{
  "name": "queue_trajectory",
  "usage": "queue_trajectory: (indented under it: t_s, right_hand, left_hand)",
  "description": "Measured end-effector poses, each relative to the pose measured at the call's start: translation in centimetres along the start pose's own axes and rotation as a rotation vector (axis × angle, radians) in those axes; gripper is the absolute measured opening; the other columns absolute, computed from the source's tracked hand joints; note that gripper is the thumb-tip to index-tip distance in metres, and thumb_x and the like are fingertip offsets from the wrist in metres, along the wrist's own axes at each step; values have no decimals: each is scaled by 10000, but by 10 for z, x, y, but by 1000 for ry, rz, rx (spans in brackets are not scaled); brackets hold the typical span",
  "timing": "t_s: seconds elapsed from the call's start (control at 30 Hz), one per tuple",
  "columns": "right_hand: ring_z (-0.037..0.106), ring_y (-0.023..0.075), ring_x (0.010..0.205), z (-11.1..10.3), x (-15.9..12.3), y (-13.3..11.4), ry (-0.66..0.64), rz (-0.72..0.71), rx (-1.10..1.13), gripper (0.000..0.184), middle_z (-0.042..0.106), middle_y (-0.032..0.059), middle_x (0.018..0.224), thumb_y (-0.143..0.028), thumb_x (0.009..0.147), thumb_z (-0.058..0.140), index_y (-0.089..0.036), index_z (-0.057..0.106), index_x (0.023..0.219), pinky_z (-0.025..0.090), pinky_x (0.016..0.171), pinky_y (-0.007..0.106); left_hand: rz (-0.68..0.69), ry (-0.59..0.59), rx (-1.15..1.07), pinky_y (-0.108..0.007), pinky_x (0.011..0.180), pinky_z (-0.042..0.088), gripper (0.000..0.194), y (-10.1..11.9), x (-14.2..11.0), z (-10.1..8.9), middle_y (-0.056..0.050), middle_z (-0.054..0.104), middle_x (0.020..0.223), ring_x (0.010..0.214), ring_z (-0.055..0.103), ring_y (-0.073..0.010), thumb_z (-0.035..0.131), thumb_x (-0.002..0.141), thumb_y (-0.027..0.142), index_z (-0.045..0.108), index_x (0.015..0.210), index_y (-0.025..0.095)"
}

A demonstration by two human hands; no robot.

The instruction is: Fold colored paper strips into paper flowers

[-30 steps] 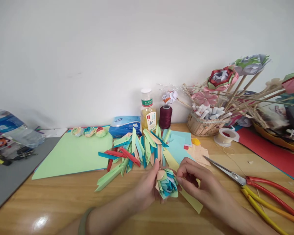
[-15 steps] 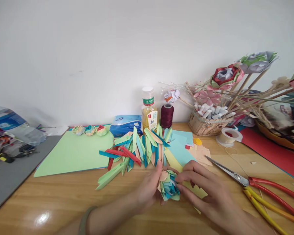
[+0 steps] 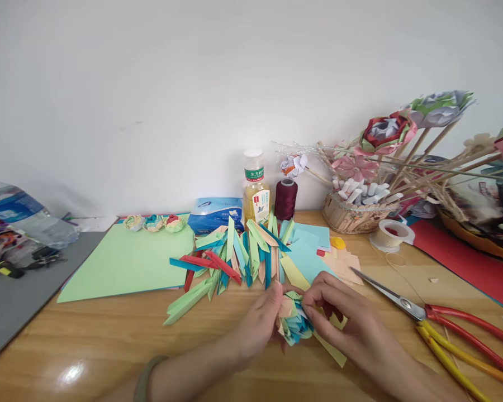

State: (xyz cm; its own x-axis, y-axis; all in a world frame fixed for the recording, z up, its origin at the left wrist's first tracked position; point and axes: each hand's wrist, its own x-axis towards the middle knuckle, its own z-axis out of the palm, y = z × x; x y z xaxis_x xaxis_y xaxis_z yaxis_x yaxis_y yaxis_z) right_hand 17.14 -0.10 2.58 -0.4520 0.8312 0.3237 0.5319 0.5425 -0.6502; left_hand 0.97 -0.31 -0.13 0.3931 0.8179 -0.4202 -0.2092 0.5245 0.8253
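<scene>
A folded paper flower [image 3: 294, 319] in blue, green and peach is held up between both hands above the front of the table. My left hand [image 3: 257, 324] grips it from the left, thumb on top and the other fingers mostly hidden behind it. At its right edge, the thumb and index finger of my right hand [image 3: 339, 312] pinch a petal. A yellow paper strip [image 3: 332, 350] lies under my right hand. Just beyond the hands is a heap of folded paper strips [image 3: 235, 254] in green, blue, red and peach.
Scissors [image 3: 411, 307] with red and yellow handles lie at right, near a thread spool [image 3: 389, 234]. Behind stand a bottle [image 3: 256, 192], a maroon thread cone [image 3: 285, 200], a tissue pack [image 3: 216, 215] and a basket [image 3: 354, 215]. Green paper sheets [image 3: 126, 262] lie left.
The paper flower has shifted slightly right and turned in my left hand. My right-hand fingers spread somewhat over its edge, then closed back to a pinch there.
</scene>
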Motion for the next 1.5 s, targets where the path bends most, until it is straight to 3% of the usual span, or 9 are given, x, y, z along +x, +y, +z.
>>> queue_trajectory:
  t_s: [0.17, 0.37, 0.6, 0.73, 0.93, 1.17, 1.33, 1.5]
  right_hand:
    - [541, 113, 598, 2, -3, 5, 173, -178, -155, 87, 556, 10, 699, -141, 822, 496, -212, 547, 820, 439, 514, 219]
    - [532, 123, 557, -1, -9, 14, 188, -433, -389, 134, 599, 9, 663, -151, 821, 523, -205, 577, 930, 402, 483, 237]
    - [513, 146, 590, -11, -9, 15, 65, -477, -398, 252, 595, 30, 691, -128, 854, 448, -172, 538, 1085, 397, 504, 273]
    - [512, 152, 585, -11, -8, 15, 95, -492, -453, 245, 597, 31, 674, -145, 853, 464, -169, 540, 1084, 396, 491, 276]
    - [494, 137, 552, -2, -8, 14, 224, -433, -420, 227, 565, 17, 644, -143, 848, 486, -185, 526, 1068, 394, 473, 258]
    - [493, 137, 549, 2, -6, 10, 215, -364, -297, 161, 551, 28, 628, -107, 856, 427, -172, 570, 891, 394, 464, 246]
    - [545, 125, 635, 0, -1, 6, 134, -147, -22, 155, 561, 19, 706, -149, 868, 443, -209, 584, 887, 448, 538, 219]
    - [529, 137, 631, -5, -1, 3, 222, -24, 42, 92, 541, 14, 705, -173, 852, 473, -218, 552, 837, 435, 528, 242]
  left_hand:
    - [-11, -25, -24, -218, 427, 387, 585, 2, -1, 1, -19, 511, 621, 515, 473, -116, 422, 733, 626, 610, 1029, 158]
    - [1, -49, -65, -206, 409, 381, 569, 3, -1, 1, -2, 475, 570, 471, 453, -99, 443, 726, 623, 627, 982, 150]
    - [-3, -11, -24, -211, 403, 397, 626, 2, -1, 1, -7, 485, 599, 509, 484, -116, 443, 707, 646, 600, 1022, 129]
    - [15, -28, -10, -213, 413, 402, 568, -1, -1, 0, -9, 498, 596, 500, 486, -114, 434, 739, 611, 604, 1025, 151]
    - [29, -68, 32, -231, 446, 418, 533, 0, -3, 2, -4, 495, 584, 486, 478, -113, 424, 755, 594, 626, 1005, 169]
    - [13, -124, 0, -235, 472, 435, 537, -1, -2, 0, -6, 493, 605, 524, 484, -115, 429, 745, 608, 637, 973, 169]
    - [6, -105, -143, -210, 445, 425, 483, -1, 0, 1, -2, 483, 583, 518, 461, -100, 487, 726, 592, 640, 871, 158]
    - [25, -142, -200, -206, 468, 444, 465, 2, 1, 2, -21, 530, 633, 538, 489, -97, 486, 745, 569, 629, 885, 149]
